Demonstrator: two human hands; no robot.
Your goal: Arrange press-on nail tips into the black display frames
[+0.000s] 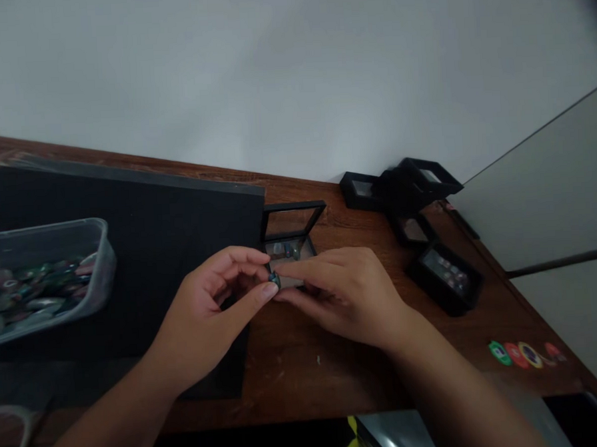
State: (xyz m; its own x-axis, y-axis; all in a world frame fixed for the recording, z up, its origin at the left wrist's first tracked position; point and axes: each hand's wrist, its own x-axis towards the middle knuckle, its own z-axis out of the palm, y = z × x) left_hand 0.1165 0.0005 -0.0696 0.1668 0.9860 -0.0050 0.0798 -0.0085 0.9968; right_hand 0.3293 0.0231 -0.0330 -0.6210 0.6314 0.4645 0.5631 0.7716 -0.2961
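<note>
Between the fingertips of both hands is a small, polished blue-green stone [274, 279]. The thumb and fingers of my left hand [215, 304] pinch it from the left. From the right, the index finger and thumb of my right hand [352, 291] close on it, their tips close to the left thumb. Just behind the hands stands a small black box with its windowed lid [320, 212] raised. Several small stones [288, 251] show in its pale interior; its front part is hidden by my hands.
A clear plastic tub [105, 267] of mixed stones sits on a black mat [188, 222] at left. Several black boxes [446, 279] are grouped at the right, one showing stones through its window. Round stickers [529, 355] lie near the wooden table's [297, 383] right edge. A wall rises behind.
</note>
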